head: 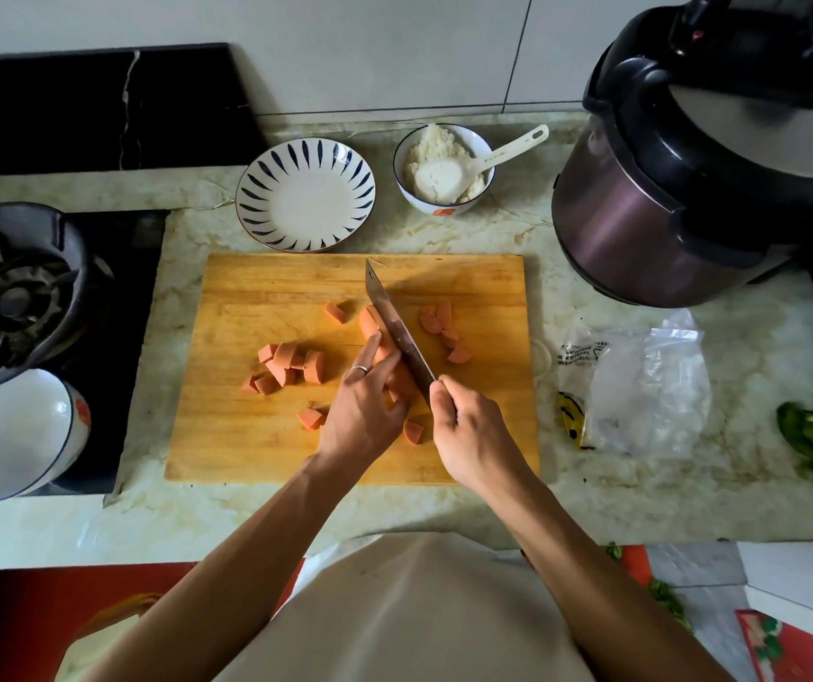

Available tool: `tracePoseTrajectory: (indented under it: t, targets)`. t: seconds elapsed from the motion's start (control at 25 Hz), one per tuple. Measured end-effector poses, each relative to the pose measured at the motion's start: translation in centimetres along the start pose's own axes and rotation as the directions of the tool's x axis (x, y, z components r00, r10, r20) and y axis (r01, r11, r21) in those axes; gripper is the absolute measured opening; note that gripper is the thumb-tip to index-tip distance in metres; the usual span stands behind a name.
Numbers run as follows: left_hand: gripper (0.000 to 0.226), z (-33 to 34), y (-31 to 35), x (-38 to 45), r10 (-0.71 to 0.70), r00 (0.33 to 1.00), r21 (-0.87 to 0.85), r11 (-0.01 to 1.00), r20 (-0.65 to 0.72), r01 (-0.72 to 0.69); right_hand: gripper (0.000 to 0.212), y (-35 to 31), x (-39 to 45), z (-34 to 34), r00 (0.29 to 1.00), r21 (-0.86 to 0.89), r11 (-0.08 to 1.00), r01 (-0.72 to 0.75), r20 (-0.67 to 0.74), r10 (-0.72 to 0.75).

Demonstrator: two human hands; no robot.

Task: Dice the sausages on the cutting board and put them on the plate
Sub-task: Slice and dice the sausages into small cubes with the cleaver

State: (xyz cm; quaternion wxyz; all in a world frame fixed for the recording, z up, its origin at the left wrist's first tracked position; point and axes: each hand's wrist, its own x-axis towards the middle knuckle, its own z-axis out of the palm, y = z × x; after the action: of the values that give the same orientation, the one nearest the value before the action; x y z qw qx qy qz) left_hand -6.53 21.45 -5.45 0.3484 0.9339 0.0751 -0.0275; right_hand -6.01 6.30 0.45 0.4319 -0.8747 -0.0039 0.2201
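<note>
Right hand (473, 435) grip closed round knife (397, 327) handle; left hand (362, 411) fingers steady sausage (370, 323) on cutting board (257, 435); plate (257, 189) beyond.

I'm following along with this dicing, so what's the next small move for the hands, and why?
Probably press the knife down through the uncut sausage. The right hand grips the handle with the blade along the sausage, the left hand steadies it, and the plate has no pieces yet.
</note>
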Motion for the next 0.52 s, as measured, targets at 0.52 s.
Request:
tracePoseTrajectory:
  t: [0.52]
  targets:
    - [0.057, -0.2, -0.4, -0.6, 0.067, 0.996, 0.05, 0.997, -0.058, -0.064, 0.039, -0.7, 0.4, 0.9, 0.998, -0.134, 0.991, 0.031, 0.056, -0.023]
